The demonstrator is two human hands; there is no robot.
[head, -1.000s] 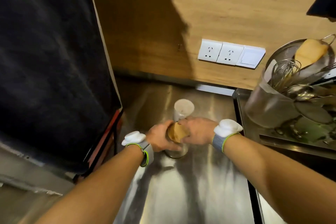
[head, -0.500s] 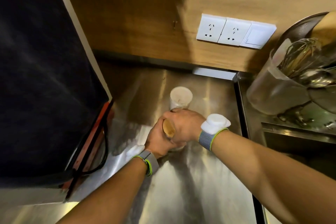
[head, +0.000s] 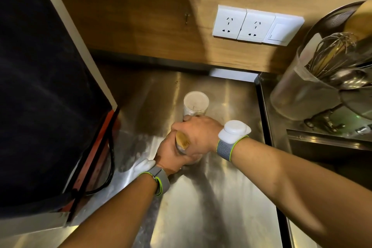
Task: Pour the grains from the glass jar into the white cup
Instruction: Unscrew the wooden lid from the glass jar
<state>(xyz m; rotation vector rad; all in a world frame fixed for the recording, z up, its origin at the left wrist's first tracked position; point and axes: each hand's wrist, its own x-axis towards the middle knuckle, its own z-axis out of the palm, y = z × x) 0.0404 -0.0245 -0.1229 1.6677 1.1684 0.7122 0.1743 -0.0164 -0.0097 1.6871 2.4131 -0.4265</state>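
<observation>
**A:** What is in front of the person?

**B:** A steel tabletop [head: 211, 207] seen from above, with both bare forearms reaching in. The two hands meet around a glass jar [head: 182, 145] near the middle. Only a sliver of the jar shows between them: clear glass and a tan, wood-coloured lid [head: 182, 140].

**A:** How are the hands holding it?

**B:** The left hand [head: 171, 157] wraps the jar's body from the near-left side, fingers curled shut around it. The right hand [head: 198, 133] lies over the top, fingers closed down on the lid. Each wrist wears a grey band with a white device.

**A:** And the white cup?

**B:** The white cup [head: 196, 104] stands upright just behind the hands, mouth open toward the camera. The right hand's fingertips are at its base; whether they touch it I cannot tell. What it contains is unclear.

**A:** Anything else?

**B:** A wooden wall with white wall sockets [head: 255, 24], and a clear container of metal utensils [head: 314, 86] on the right.
</observation>
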